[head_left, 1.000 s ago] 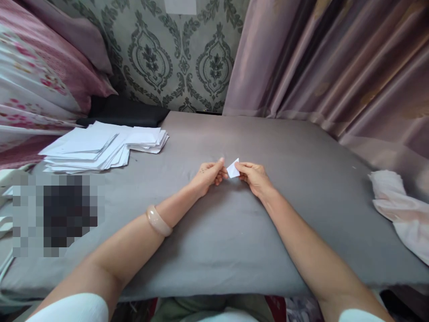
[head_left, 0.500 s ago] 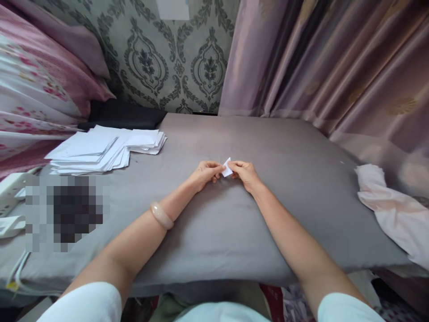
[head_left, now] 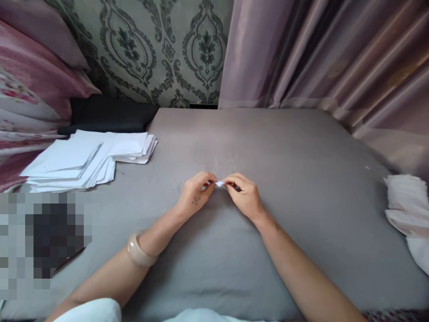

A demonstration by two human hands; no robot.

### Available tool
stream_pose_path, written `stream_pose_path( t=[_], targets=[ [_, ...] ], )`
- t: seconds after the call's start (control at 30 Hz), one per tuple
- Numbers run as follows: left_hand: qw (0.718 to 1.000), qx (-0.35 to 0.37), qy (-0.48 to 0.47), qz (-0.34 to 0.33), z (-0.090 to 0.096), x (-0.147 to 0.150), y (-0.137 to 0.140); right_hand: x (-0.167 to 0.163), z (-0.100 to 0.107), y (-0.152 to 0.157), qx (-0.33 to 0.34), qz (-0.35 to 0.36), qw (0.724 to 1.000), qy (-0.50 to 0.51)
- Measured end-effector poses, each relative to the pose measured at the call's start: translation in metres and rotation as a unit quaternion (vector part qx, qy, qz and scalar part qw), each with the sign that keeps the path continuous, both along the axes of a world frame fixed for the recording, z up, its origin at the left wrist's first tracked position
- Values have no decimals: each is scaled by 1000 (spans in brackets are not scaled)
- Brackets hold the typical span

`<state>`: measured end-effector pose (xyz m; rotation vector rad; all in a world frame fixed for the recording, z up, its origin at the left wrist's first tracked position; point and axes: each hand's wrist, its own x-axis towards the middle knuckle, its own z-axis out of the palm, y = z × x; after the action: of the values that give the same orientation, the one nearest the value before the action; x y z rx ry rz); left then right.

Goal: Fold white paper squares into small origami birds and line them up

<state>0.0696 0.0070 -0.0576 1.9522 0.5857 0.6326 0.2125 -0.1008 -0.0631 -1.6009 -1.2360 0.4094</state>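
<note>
A small folded piece of white paper [head_left: 220, 183] is pinched between my two hands, just above the grey cloth-covered table [head_left: 214, 264]. My left hand [head_left: 198, 193] grips its left side between thumb and fingers. On the opposite side, my right hand [head_left: 243, 193] pinches it the same way. Most of the paper is hidden by the fingertips, so its folded shape cannot be made out. A pale bangle [head_left: 140, 251] circles my left forearm.
Stacks of white paper sheets [head_left: 75, 156] lie at the left, in front of a folded black cloth [head_left: 110, 114]. A pixelated dark object [head_left: 56, 239] is nearer on the left. White fabric [head_left: 407, 201] lies at the right edge. Curtains [head_left: 284, 53] hang behind.
The view has tilted down and come closer. My hands have turned so that their backs face up, and the paper shows less of its face than before.
</note>
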Motion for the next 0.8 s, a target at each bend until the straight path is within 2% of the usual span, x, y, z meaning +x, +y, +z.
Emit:
stream_pose_path(
  t=[0.07,0.13,0.2,0.3,0.4,0.57,0.8],
  targets=[
    [985,172,22,-5,0,-4,1,-2,2,-1,16,6,990,-141],
    [957,282,61,-1,0,-7,2,-4,5,-2,0,11,969,-246],
    [933,345,107,-4,-2,-7,4,-6,6,-2,-23,14,949,-315],
    [913,378,149,-35,-5,-7,4,-8,4,-4,-50,25,930,-362],
    [924,353,141,-46,-7,-7,4,-8,0,-7,-69,29,935,-346],
    [967,216,132,-26,-4,-7,3,-4,0,-11,-89,20,963,-252],
    [981,103,154,-59,9,-8,12,-7,3,-12,-101,18,968,-230]
  ],
)
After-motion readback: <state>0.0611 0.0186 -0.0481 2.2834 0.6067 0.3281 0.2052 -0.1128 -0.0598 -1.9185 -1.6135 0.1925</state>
